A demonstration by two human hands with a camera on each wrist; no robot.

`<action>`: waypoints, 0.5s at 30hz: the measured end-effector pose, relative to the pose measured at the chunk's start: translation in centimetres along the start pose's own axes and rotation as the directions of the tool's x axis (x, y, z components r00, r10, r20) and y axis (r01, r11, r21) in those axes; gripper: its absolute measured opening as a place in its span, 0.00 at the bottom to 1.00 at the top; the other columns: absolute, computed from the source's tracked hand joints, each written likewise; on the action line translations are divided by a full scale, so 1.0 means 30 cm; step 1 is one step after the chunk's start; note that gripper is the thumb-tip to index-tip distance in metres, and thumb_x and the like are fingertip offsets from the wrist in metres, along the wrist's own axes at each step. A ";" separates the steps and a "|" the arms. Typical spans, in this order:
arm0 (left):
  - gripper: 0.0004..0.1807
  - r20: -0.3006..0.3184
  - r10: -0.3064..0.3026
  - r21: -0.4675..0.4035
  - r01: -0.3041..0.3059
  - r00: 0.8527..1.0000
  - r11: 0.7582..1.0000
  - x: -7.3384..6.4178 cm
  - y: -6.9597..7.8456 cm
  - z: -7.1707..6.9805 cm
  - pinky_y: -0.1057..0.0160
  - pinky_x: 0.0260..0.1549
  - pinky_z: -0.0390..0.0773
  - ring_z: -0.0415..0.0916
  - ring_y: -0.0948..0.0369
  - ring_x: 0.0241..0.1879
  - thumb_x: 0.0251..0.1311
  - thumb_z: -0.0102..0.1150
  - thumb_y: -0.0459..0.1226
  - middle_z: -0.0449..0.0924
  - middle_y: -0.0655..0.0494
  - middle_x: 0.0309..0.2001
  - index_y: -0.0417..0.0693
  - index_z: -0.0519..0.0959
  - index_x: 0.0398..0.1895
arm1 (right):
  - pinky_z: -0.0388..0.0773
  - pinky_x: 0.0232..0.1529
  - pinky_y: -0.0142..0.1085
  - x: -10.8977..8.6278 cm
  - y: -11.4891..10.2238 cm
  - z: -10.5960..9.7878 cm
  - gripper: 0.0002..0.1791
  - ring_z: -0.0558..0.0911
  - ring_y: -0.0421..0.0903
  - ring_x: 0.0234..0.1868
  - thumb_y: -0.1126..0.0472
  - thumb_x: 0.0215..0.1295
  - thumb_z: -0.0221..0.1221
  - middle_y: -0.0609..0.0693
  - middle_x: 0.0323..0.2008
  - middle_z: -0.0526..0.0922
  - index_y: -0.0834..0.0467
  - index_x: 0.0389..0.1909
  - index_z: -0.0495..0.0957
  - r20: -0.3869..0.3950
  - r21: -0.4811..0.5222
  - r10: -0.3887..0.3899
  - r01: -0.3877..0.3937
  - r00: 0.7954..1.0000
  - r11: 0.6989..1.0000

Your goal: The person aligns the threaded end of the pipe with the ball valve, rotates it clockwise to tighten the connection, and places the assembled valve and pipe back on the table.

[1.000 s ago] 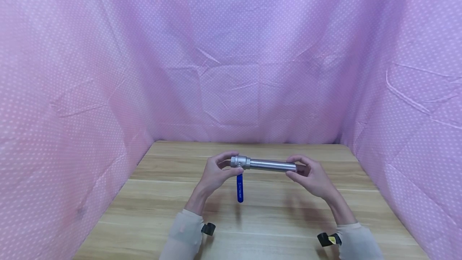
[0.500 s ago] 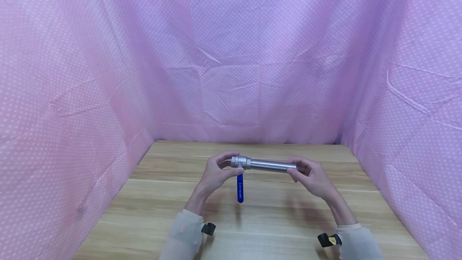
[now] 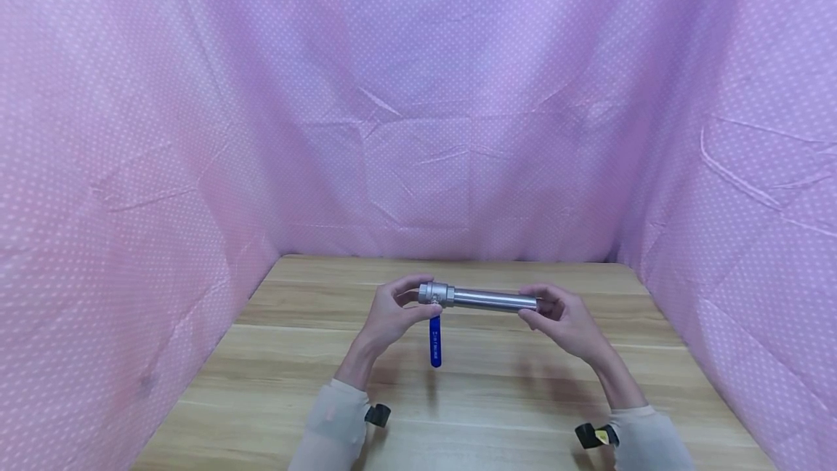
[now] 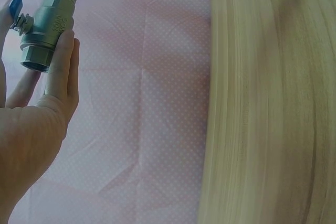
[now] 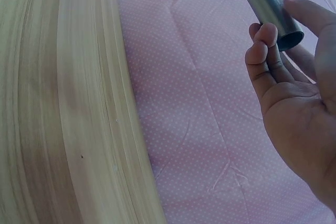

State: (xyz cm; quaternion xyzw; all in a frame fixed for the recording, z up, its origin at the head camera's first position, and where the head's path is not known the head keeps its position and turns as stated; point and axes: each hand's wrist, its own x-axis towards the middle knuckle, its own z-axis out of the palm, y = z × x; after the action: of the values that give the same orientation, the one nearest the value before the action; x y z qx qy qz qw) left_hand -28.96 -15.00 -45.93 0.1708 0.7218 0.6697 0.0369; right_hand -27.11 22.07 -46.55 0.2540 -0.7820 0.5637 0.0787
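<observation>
A steel ball valve [image 3: 434,293] with a blue lever handle [image 3: 435,344] is joined to a straight metal pipe [image 3: 493,300], and both are held level above the table. My left hand [image 3: 387,315] grips the valve between thumb and fingers, the lever pointing down toward me. In the left wrist view the open hex end of the valve [image 4: 47,35] faces my palm. At the pipe's far right end my right hand [image 3: 567,322] pinches it with thumb and fingertips. The right wrist view shows the hollow end of the pipe [image 5: 270,9] between those fingers.
Below the hands lies a light wood-grain table [image 3: 458,413]. Pink dotted cloth [image 3: 418,129] hangs behind it and on both sides. Black camera mounts [image 3: 377,415] sit at the wrists, by the pale sleeves.
My right thumb and fingers shift slightly on the pipe's end: inward half a second ago, now back out. The left hand and the valve stay in place.
</observation>
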 end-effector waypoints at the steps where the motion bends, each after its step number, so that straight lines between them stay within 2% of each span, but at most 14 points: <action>1: 0.35 -0.001 0.000 -0.001 0.000 1.000 1.000 0.000 0.000 0.000 0.56 0.62 0.91 0.88 0.55 0.62 0.62 0.84 0.39 0.84 0.49 0.70 0.57 0.84 0.73 | 0.91 0.36 0.34 0.000 -0.001 0.000 0.18 0.91 0.34 0.38 0.72 0.75 0.69 0.38 0.42 0.90 0.66 0.62 0.82 0.003 0.015 0.001 -0.001 1.000 1.000; 4: 0.34 -0.004 -0.002 0.001 0.002 1.000 1.000 0.001 -0.001 -0.002 0.55 0.62 0.91 0.88 0.55 0.62 0.61 0.84 0.39 0.85 0.49 0.70 0.58 0.84 0.73 | 0.93 0.40 0.34 -0.001 -0.002 -0.001 0.21 0.93 0.36 0.44 0.74 0.73 0.69 0.35 0.50 0.90 0.67 0.63 0.79 0.018 0.049 -0.013 0.012 1.000 0.999; 6: 0.34 -0.005 -0.004 0.001 0.004 1.000 1.000 0.001 -0.001 -0.002 0.55 0.62 0.91 0.88 0.55 0.62 0.61 0.84 0.39 0.85 0.49 0.70 0.58 0.84 0.72 | 0.93 0.42 0.33 -0.002 -0.002 -0.001 0.21 0.93 0.36 0.44 0.75 0.73 0.69 0.35 0.52 0.89 0.68 0.63 0.77 0.024 0.059 -0.021 0.020 0.999 0.998; 15: 0.34 -0.007 -0.005 -0.003 0.005 1.000 1.000 0.000 0.001 0.000 0.56 0.61 0.91 0.88 0.56 0.61 0.61 0.84 0.38 0.85 0.49 0.69 0.57 0.84 0.72 | 0.91 0.36 0.34 -0.001 -0.005 0.003 0.18 0.92 0.35 0.40 0.74 0.73 0.69 0.35 0.47 0.88 0.66 0.61 0.79 0.001 0.027 -0.003 0.003 1.000 1.000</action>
State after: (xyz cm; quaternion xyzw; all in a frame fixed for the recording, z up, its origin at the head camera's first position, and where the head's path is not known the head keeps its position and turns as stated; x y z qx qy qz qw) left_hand -28.95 -14.99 -45.91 0.1664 0.7215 0.6711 0.0363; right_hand -27.01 21.97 -46.46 0.2565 -0.7738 0.5742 0.0758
